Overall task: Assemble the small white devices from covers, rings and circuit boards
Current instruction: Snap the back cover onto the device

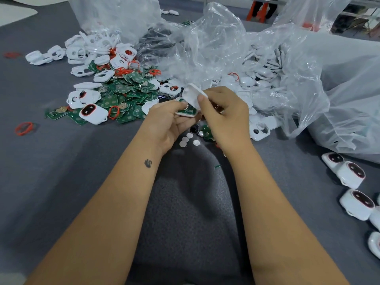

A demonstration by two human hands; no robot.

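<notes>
Just above the centre of the frame, the left hand pinches a white base holding a green circuit board, its fingers curled round the near edge. The right hand pinches a white cover tilted directly above it, long axis running upper left to lower right. The cover likely needs levelling before it presses down.

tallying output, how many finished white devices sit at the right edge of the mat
4: a touching pair, finished device and its neighbour; a third below; a fourth cut off by the frame. More may lie outside view.
</notes>
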